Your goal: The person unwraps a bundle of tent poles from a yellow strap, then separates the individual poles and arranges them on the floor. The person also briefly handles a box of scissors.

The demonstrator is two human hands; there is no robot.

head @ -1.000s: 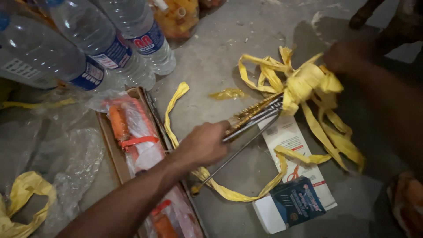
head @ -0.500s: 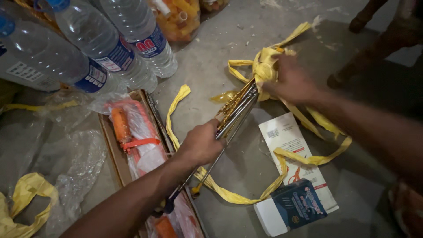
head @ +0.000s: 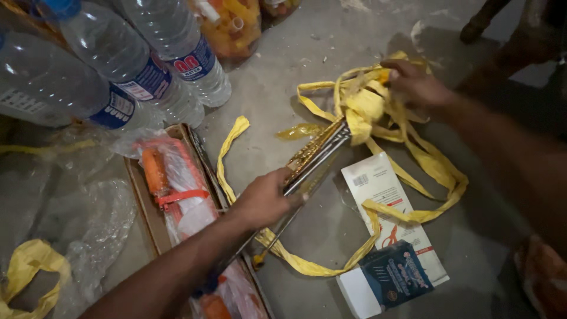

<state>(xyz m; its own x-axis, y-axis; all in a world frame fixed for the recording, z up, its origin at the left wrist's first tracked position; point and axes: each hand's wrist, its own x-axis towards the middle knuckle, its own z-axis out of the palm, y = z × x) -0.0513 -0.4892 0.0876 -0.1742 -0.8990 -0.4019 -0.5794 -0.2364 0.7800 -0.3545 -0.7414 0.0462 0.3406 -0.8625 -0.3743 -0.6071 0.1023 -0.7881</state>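
Rods [head: 316, 155], a metal bundle, lie slanted just above the floor [head: 277, 88], left hand [head: 266, 198] clenched round their middle. Their far end is wrapped in yellow strip [head: 407, 159]; right hand [head: 416, 85] grips the strip's bunched part. Cardboard tray [head: 139, 195] beside holds bagged orange tools [head: 171, 183], count unclear. Three bottles [head: 147, 71] upper left. Two flat packs: white card [head: 384, 195], blue box [head: 393, 274].

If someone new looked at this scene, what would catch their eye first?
Most striking is the tangled yellow strip sprawled over the grey floor at centre right, with the right hand in its bunched top. The left hand grips a bundle of metal rods at centre; clear water bottles lie upper left.
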